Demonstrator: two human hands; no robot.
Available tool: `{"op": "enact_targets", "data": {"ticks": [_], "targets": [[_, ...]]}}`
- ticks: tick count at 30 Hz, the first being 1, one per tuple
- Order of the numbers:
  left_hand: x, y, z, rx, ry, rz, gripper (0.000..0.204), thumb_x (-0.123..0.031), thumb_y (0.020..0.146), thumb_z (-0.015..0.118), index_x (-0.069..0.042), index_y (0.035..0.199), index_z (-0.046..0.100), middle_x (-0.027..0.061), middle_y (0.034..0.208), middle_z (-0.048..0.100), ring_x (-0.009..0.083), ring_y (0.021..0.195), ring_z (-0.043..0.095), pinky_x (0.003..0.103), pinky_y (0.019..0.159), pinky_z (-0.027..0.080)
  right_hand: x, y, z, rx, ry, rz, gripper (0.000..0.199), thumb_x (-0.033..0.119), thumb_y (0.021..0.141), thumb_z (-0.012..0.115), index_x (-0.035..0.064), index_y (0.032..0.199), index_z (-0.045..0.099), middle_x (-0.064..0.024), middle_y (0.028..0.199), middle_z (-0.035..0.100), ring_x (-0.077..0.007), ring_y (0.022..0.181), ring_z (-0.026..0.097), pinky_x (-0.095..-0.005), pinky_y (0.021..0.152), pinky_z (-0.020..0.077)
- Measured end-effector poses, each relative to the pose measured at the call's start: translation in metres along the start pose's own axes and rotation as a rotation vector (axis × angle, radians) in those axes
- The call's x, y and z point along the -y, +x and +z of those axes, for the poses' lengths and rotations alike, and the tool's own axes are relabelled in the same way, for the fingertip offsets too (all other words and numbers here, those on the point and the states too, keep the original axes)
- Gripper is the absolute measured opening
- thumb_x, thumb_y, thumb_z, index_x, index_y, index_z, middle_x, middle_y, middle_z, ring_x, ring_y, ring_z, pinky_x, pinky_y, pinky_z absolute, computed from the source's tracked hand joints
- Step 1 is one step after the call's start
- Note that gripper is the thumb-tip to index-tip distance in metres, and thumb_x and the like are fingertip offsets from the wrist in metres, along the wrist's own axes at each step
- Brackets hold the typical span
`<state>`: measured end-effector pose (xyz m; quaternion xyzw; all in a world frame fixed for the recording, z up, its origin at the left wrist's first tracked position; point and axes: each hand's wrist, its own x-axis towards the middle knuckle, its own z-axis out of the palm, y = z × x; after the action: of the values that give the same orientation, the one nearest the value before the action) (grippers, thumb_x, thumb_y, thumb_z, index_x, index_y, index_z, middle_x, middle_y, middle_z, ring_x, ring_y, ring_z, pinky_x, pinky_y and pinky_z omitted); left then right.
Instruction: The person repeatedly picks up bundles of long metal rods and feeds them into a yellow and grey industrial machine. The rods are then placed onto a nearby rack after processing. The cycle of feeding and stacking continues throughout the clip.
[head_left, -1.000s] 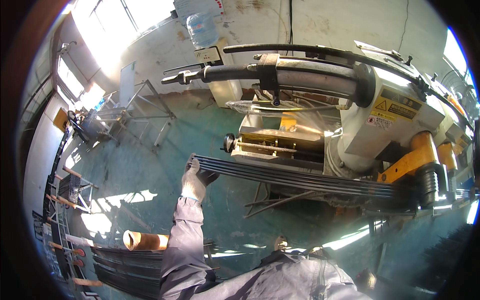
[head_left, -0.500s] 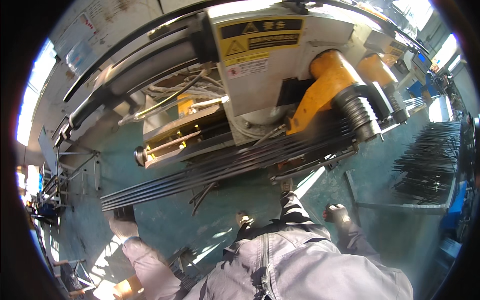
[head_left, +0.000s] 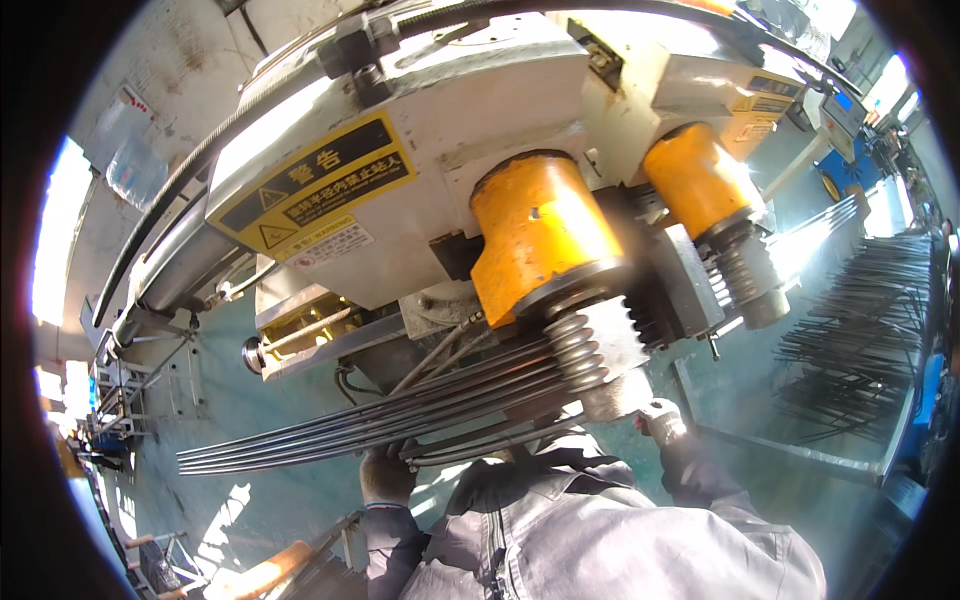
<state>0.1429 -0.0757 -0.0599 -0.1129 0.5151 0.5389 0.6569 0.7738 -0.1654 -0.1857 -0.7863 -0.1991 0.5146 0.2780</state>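
Observation:
A bundle of several long thin metal rods (head_left: 370, 420) lies across the front of a big bending machine (head_left: 400, 200), running from lower left up to its grooved roller (head_left: 580, 350). My left hand (head_left: 385, 475), in a dark glove, grips the bundle from below near its middle. My right hand (head_left: 665, 425), in a pale glove, is closed at the rods' end just right of the roller and below the yellow cylinder (head_left: 535, 230). My grey sleeves and jacket (head_left: 600, 540) fill the lower middle.
A second yellow cylinder with a spring-like roller (head_left: 720, 200) stands to the right. A heap of bent dark rods (head_left: 870, 320) lies on the green floor (head_left: 260, 480) at far right. A metal rack (head_left: 120, 420) stands at far left, and an orange tube (head_left: 270, 575) lies below.
The view has closed in on the machine. My left hand has slid from the bundle's far left end to its middle. My right hand has come into view at the roller.

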Motion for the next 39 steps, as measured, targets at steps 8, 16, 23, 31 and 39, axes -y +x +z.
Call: {"op": "enact_targets", "data": {"ticks": [8, 16, 23, 31, 39], "targets": [[-0.012, 0.024, 0.007, 0.123, -0.004, 0.077, 0.044, -0.044, 0.118, 0.049, -0.008, 0.137, 0.066, 0.0111, 0.139, 0.068, 0.0305, 0.134, 0.062, 0.054, 0.117, 0.047, -0.024, -0.055, 0.022, -0.121, 0.228, 0.161, 0.023, 0.026, 0.106, 0.078, 0.0042, 0.097, 0.078, -0.0062, 0.081, 0.076, -0.0185, 0.068, 0.072, -0.0359, 0.061, 0.0556], [0.022, 0.022, -0.035, 0.306, 0.138, 0.0, 0.041, -0.044, 0.118, 0.051, -0.009, 0.13, 0.068, 0.0103, 0.128, 0.068, 0.0286, 0.126, 0.063, 0.053, 0.11, 0.049, 0.092, -0.166, 0.013, -0.208, 0.089, -0.219, 0.031, 0.025, 0.11, 0.071, -0.004, 0.119, 0.077, -0.0085, 0.099, 0.079, -0.0164, 0.088, 0.072, -0.0329, 0.08, 0.0584], [-0.04, -0.004, -0.033, 0.626, 0.109, 0.246, 0.039, -0.044, 0.118, 0.052, -0.01, 0.124, 0.069, 0.0096, 0.119, 0.067, 0.0269, 0.119, 0.064, 0.051, 0.105, 0.051, 0.238, -0.188, 0.011, -0.306, 0.584, -0.675, 0.059, 0.051, 0.106, 0.072, -0.0016, 0.133, 0.074, -0.0065, 0.103, 0.076, -0.0134, 0.088, 0.066, -0.0302, 0.077, 0.0516], [-0.093, -0.099, 0.061, 0.548, 0.068, 0.893, 0.056, -0.047, 0.122, 0.044, -0.002, 0.147, 0.067, 0.0149, 0.143, 0.073, 0.0304, 0.134, 0.067, 0.049, 0.118, 0.052, 0.306, -0.167, 0.024, -0.07, 1.062, -0.567, 0.05, 0.048, 0.115, 0.061, 0.001, 0.109, 0.077, -0.0088, 0.094, 0.076, -0.0194, 0.075, 0.072, -0.0351, 0.062, 0.0555], [-0.082, -0.148, 0.106, 0.396, -0.058, 0.678, 0.058, -0.041, 0.123, 0.041, 0.001, 0.158, 0.06, 0.0189, 0.157, 0.067, 0.0323, 0.145, 0.064, 0.048, 0.126, 0.05, 0.316, -0.135, 0.027, -0.114, 1.112, -0.475, 0.041, 0.045, 0.109, 0.071, 0.0052, 0.109, 0.076, -0.0049, 0.081, 0.072, -0.0155, 0.057, 0.064, -0.0351, 0.053, 0.0488]]}}
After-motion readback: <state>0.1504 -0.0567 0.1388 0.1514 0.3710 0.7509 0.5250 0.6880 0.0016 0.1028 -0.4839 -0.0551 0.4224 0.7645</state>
